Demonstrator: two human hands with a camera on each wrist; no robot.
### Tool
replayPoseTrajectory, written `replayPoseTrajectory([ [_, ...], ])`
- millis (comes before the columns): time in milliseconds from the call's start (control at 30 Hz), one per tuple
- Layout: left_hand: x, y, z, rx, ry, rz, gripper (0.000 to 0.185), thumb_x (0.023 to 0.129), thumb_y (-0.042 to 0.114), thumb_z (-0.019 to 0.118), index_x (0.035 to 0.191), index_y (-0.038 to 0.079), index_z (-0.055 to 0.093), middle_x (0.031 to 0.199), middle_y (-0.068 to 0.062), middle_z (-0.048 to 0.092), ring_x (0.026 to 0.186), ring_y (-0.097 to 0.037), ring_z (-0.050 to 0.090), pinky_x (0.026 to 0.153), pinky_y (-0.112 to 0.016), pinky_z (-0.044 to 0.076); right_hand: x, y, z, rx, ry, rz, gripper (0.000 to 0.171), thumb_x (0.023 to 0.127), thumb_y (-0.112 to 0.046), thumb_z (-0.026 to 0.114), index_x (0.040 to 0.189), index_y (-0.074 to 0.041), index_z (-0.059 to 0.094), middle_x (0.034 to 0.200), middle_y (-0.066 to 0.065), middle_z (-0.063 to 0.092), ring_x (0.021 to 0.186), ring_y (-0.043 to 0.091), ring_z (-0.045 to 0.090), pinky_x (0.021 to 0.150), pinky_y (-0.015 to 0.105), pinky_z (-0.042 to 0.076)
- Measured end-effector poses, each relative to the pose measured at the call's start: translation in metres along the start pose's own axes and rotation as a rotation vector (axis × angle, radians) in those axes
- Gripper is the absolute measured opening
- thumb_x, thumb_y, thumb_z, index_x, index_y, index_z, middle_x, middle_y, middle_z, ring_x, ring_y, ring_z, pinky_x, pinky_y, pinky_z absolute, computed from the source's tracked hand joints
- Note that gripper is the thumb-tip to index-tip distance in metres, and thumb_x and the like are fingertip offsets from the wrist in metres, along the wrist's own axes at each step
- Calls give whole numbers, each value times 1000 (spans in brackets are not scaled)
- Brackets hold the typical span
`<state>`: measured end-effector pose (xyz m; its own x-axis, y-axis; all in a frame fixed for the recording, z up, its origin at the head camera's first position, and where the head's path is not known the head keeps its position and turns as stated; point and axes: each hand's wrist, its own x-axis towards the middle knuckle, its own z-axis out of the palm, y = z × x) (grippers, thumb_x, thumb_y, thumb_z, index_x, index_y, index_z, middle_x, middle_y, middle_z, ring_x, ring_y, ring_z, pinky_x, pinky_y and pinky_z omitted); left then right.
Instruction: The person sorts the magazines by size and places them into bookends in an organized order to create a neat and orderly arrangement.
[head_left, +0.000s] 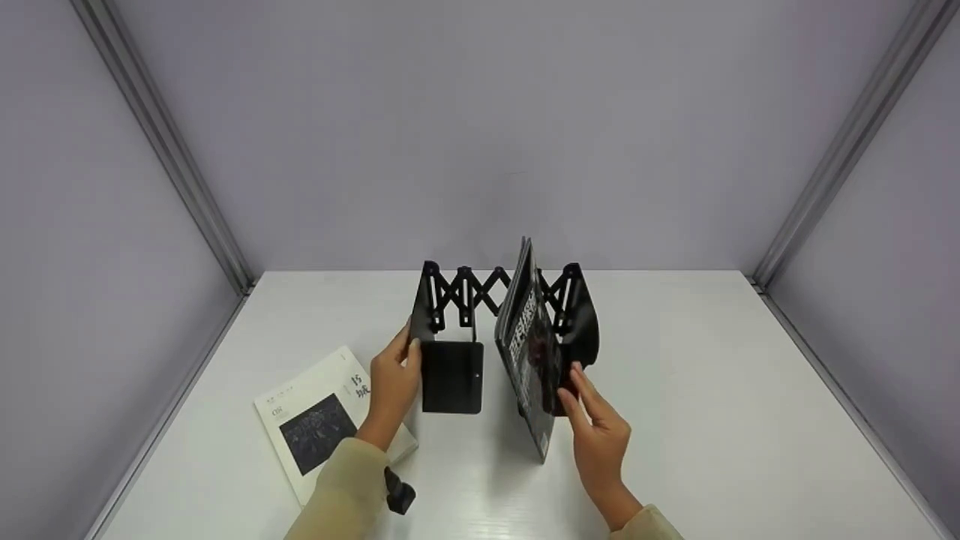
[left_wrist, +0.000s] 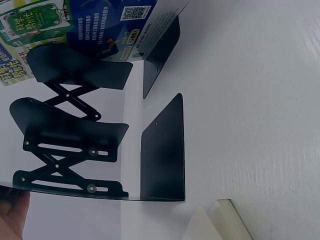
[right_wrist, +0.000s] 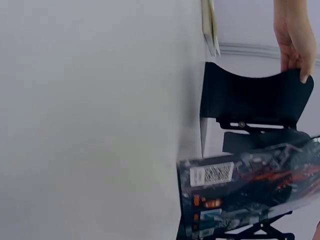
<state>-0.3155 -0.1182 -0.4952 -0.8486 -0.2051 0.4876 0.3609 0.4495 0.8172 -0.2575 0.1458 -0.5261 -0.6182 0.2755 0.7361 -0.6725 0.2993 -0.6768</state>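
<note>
A black expandable bookend (head_left: 452, 375) with a folding lattice of crossed bars stands on the white table. My left hand (head_left: 395, 375) pinches its left end plate, thumb on one face and fingers on the other; in the right wrist view that left hand (right_wrist: 296, 42) grips the plate's edge. My right hand (head_left: 600, 431) holds the right end plate (head_left: 581, 322) by its front part. Between the plates, nearer the right one, thin magazines (head_left: 525, 352) stand upright and slightly tilted. A colourful back cover (left_wrist: 100, 30) shows in the left wrist view.
A white book (head_left: 315, 420) with a dark square picture lies flat at the left, partly under my left forearm. A small black device (head_left: 399, 493) sits at the left sleeve. Pale walls (head_left: 480, 135) enclose the table (head_left: 735, 420) at the back and sides.
</note>
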Motion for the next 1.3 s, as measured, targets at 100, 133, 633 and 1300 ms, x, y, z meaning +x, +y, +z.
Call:
replayPoseTrajectory([
  [100, 0, 1, 0, -9, -5, 3, 40, 100, 3, 55, 139, -7, 53, 137, -24, 59, 119, -38, 64, 99, -49, 55, 11, 3, -6, 7, 54, 26, 47, 83, 14, 70, 129, 5, 63, 132, 23, 60, 127, 4, 58, 103, 14, 48],
  [133, 0, 0, 0, -7, -5, 7, 40, 100, 3, 54, 138, -7, 53, 137, -24, 59, 119, -38, 64, 98, -49, 55, 14, 3, -8, 6, 67, 41, 48, 84, 13, 69, 131, 4, 61, 135, 20, 60, 129, 2, 56, 104, 14, 47],
  [633, -1, 0, -3, -13, -5, 10, 40, 100, 3, 54, 139, -5, 53, 138, -22, 59, 121, -36, 63, 99, -47, 55, 45, 10, -13, 17, 64, 335, 50, 91, -7, 72, 138, -1, 56, 144, 14, 54, 135, 11, 50, 105, 10, 43],
  [1300, -1, 1, -2, 19, -2, 4, 38, 99, 3, 56, 136, -7, 55, 133, -24, 62, 114, -37, 67, 96, -49, 57, 62, 14, -14, -176, -68, 470, 33, 97, -19, 66, 125, -1, 66, 115, 17, 71, 104, 5, 68, 83, 4, 50],
])
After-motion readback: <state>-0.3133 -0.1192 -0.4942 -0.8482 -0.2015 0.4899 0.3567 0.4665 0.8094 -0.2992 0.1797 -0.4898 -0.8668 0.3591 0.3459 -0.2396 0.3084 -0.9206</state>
